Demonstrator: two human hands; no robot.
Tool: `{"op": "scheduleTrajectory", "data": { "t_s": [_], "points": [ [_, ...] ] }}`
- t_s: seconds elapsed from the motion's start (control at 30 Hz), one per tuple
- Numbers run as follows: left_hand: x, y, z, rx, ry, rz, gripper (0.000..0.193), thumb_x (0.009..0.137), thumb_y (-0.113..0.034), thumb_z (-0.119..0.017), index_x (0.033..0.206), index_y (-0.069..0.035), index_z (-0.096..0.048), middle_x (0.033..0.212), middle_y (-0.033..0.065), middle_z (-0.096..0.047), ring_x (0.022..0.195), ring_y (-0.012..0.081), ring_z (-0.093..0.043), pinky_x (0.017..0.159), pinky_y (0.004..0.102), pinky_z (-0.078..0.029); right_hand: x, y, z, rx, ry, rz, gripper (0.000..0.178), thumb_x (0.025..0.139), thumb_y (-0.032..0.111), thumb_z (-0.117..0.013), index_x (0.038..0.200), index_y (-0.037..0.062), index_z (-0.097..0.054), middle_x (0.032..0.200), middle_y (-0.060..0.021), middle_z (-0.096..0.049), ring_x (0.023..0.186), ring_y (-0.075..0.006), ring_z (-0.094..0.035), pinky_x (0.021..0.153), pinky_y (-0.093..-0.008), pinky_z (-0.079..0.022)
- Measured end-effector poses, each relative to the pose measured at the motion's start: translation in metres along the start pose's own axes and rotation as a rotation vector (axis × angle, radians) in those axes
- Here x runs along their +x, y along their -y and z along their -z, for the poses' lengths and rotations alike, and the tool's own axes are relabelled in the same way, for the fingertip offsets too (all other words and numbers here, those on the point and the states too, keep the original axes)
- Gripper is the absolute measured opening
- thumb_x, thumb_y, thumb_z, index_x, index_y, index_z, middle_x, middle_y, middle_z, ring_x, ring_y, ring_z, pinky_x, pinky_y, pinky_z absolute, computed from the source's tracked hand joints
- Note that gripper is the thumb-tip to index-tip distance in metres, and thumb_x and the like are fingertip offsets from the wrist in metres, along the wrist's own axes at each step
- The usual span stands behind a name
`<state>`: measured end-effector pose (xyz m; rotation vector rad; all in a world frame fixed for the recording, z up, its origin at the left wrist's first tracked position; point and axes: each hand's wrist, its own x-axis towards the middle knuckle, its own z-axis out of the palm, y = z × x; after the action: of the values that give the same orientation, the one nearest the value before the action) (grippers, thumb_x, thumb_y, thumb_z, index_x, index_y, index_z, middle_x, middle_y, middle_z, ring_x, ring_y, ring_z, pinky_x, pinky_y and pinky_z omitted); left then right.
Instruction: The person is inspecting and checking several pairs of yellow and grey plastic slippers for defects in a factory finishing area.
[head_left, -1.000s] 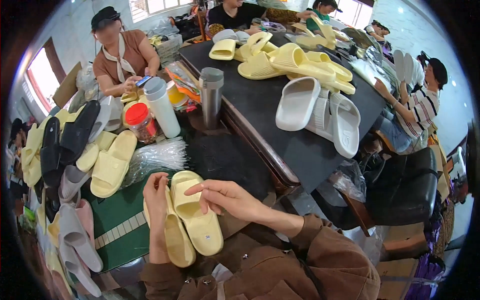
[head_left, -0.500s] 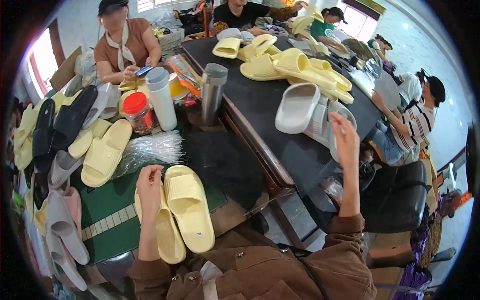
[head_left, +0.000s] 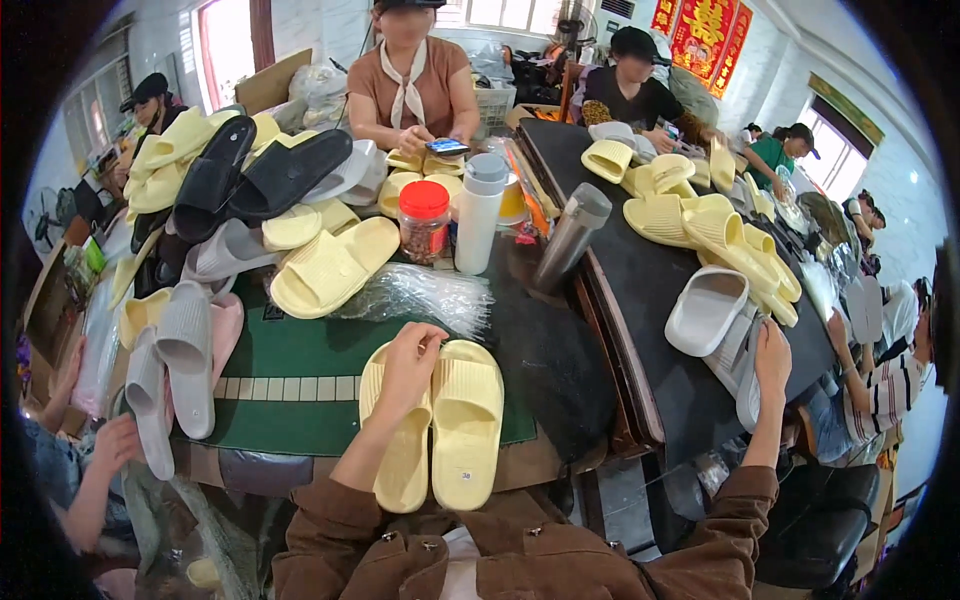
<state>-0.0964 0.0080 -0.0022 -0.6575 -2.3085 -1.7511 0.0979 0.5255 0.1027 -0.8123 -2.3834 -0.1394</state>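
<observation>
A pair of pale yellow slippers [head_left: 468, 420] lies side by side at the table's near edge, close to my body. Over their toe ends is my left hand [head_left: 408, 365], its thumb and fingers pinched together; anything between the fingertips is too small to make out. Off to the right, on the black table, my right hand [head_left: 773, 360] has its fingers closed at the outer edge of a light grey slipper [head_left: 743, 385]. Another light grey slipper [head_left: 707, 310] rests sole up beside it. A bundle of clear plastic strips [head_left: 425, 300] lies just beyond my left hand.
Yellow, black and grey slippers [head_left: 288, 185] crowd the left side. A red-lidded jar [head_left: 424, 220], a white bottle [head_left: 482, 215] and a tilted steel tumbler [head_left: 573, 240] stand ahead. Yellow slippers [head_left: 715, 225] pile on the black table [head_left: 640, 310]. Other people sit around; one holds a phone [head_left: 447, 146].
The view has swung left, bringing a person's hand in at the left edge. My right hand's spread fingers have come together at the grey slipper's edge. My left hand stays over the yellow slippers.
</observation>
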Motion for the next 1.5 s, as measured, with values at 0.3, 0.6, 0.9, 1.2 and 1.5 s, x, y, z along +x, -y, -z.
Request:
{"op": "scheduleTrajectory", "data": {
  "t_s": [0.3,0.6,0.9,1.2,1.5],
  "points": [
    [0.001,0.007,-0.004,0.007,-0.011,0.014,0.009,0.087,-0.003,-0.055,0.09,0.0,-0.063,0.084,0.0085,-0.056,0.069,0.0163,-0.053,0.064,0.0275,-0.044,0.034,0.077,0.038,-0.151,0.239,-0.151,0.065,0.093,0.055,-0.038,0.096,-0.0033,-0.068,0.093,-0.0277,-0.065,0.093,-0.0424,-0.062,0.084,-0.0488,-0.046],
    [0.003,0.007,-0.003,0.019,0.01,0.025,0.009,0.087,-0.004,-0.057,0.091,0.0,-0.063,0.086,0.0093,-0.059,0.078,0.0183,-0.057,0.069,0.0286,-0.046,0.051,0.125,0.037,-0.307,0.43,-0.121,0.079,0.081,0.071,-0.047,0.098,-0.0033,-0.069,0.104,-0.0239,-0.065,0.099,-0.0377,-0.062,0.084,-0.0447,-0.048],
    [0.004,-0.001,-0.003,0.066,0.032,0.04,0.009,0.088,-0.003,-0.056,0.091,0.001,-0.063,0.085,0.0072,-0.06,0.074,0.0147,-0.055,0.066,0.0272,-0.044,0.067,0.057,0.006,-0.319,0.26,-0.109,0.041,0.08,0.033,-0.058,0.104,0.0004,-0.065,0.103,-0.0224,-0.066,0.096,-0.0374,-0.064,0.083,-0.0459,-0.05],
    [0.009,0.003,0.001,0.044,0.032,0.035,0.01,0.087,-0.002,-0.056,0.093,0.0,-0.063,0.087,0.0068,-0.059,0.076,0.0146,-0.055,0.069,0.0271,-0.045,0.045,0.051,0.07,-0.081,0.263,-0.067,0.039,0.08,0.038,-0.057,0.087,0.0018,-0.068,0.086,-0.0219,-0.066,0.084,-0.0363,-0.065,0.074,-0.045,-0.05],
    [0.001,-0.021,0.017,0.29,0.156,-0.119,0.026,0.086,-0.005,-0.058,0.111,-0.002,-0.058,0.123,0.0152,-0.052,0.113,0.0304,-0.052,0.096,0.0365,-0.041,-0.019,0.1,0.123,0.047,0.153,-0.11,0.034,0.086,0.036,-0.055,0.087,0.004,-0.067,0.079,-0.0242,-0.063,0.082,-0.0411,-0.062,0.071,-0.0465,-0.048]
  ]
}}
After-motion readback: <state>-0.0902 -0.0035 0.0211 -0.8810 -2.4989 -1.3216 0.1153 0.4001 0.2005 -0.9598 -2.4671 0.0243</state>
